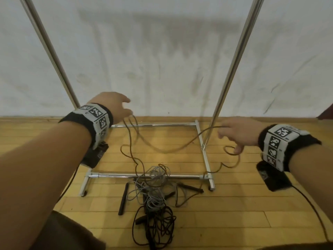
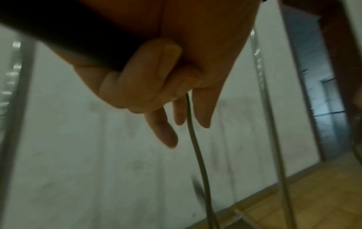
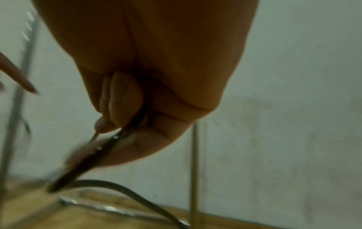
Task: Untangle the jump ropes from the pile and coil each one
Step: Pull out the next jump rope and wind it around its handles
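A thin brown jump rope (image 1: 162,151) sags in the air between my two hands. My left hand (image 1: 128,112), raised near the left pole, pinches one stretch of it; in the left wrist view the rope (image 2: 192,134) hangs from between the fingers (image 2: 162,131), and a dark bar lies across the palm under the thumb. My right hand (image 1: 225,132) grips the rope (image 3: 115,183) in curled fingers (image 3: 125,99), with a loop hanging below. The rope runs down into the tangled pile (image 1: 153,192) of grey and dark ropes and black handles on the floor.
A chrome garment rack stands over the pile: its right pole (image 1: 232,69) rises between my hands, and the front base bar (image 1: 111,175) crosses just behind the ropes. A white sheet hangs behind, and the floor (image 1: 234,213) is wood.
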### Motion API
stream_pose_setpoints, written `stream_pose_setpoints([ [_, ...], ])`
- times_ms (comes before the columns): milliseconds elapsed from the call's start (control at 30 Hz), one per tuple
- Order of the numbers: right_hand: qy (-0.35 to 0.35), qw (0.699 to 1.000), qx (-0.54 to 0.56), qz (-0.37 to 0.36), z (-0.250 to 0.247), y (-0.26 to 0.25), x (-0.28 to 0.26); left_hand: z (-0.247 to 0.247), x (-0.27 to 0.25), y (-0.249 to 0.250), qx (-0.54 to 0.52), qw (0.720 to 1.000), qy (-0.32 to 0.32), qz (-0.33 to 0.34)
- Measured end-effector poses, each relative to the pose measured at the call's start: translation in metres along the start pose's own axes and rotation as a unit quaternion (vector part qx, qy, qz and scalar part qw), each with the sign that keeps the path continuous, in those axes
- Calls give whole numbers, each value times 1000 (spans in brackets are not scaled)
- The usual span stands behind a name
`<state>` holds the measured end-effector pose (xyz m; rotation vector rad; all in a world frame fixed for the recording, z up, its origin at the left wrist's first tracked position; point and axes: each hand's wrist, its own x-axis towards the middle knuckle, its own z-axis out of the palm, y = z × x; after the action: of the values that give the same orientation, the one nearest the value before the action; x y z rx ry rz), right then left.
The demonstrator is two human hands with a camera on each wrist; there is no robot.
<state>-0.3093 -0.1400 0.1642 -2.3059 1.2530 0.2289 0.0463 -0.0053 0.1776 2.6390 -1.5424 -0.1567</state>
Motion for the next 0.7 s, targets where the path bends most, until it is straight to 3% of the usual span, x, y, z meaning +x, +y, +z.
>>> stream_pose_setpoints([
  [100, 24, 994, 69, -85, -2, -47, -6, 1, -17, 41, -76, 987, -19, 143],
  [167, 39, 988, 87, -123, 1, -68, -12, 7, -34, 69, -187, 953, -83, 222],
  [267, 60, 977, 146, -145, 3, -83, -17, 17, -47, 91, -285, 912, -152, 252],
  [367, 64, 972, 171, -145, 6, -78, -14, 11, -41, 86, -251, 931, -85, 251],
  [533, 43, 989, 78, -120, 13, -42, 0, 2, -19, 58, -247, 953, 47, 169],
  [700, -12, 995, -89, 40, 16, 44, 6, -12, 7, -17, -310, 929, 187, -69],
])
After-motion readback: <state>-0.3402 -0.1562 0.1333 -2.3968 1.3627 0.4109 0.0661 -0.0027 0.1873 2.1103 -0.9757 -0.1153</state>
